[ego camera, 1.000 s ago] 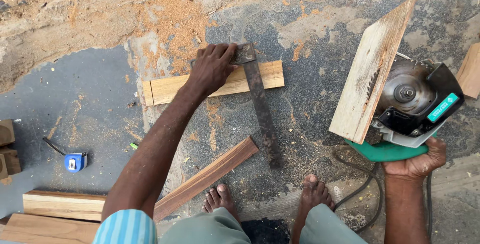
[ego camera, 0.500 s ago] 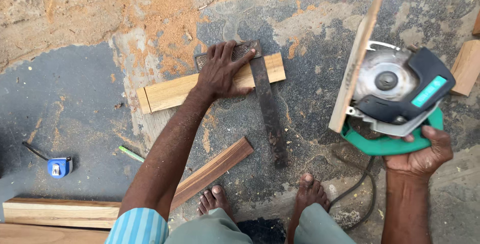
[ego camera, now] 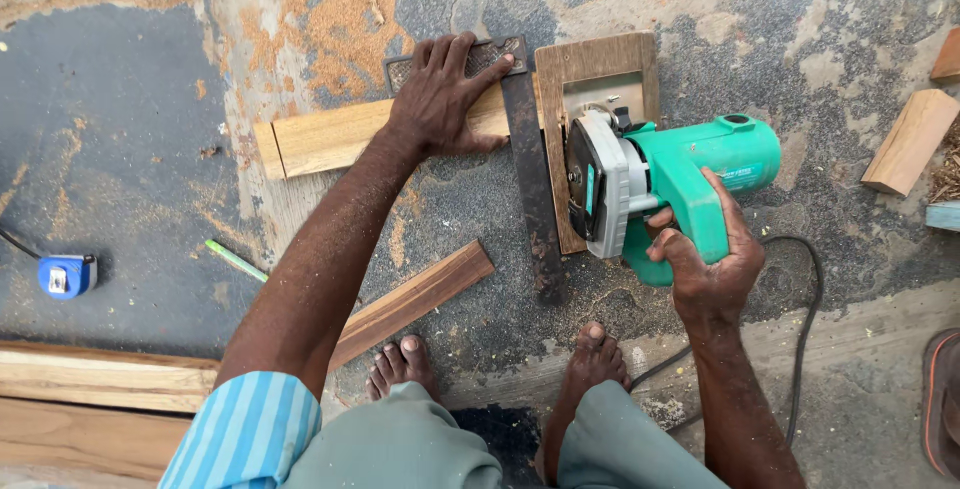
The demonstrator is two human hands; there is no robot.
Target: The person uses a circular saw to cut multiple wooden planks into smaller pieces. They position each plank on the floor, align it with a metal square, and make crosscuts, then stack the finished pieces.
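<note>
Now my left hand (ego camera: 440, 94) presses spread on the pale wooden plank (ego camera: 330, 137) and dark metal square (ego camera: 530, 169). My right hand (ego camera: 705, 254), closed on the green circular saw (ego camera: 660, 184), should keep its wooden base flush against that square.

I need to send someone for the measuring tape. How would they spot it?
Start at the dark grey patch of floor on the left. The tape measure lies there alone, above the stacked planks. It is the only small blue thing, squarish, unlike the thin green pencil nearby.

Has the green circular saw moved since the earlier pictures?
Yes. The green circular saw, held by the right hand, came down and left onto the wooden plank, beside the steel square.
</note>
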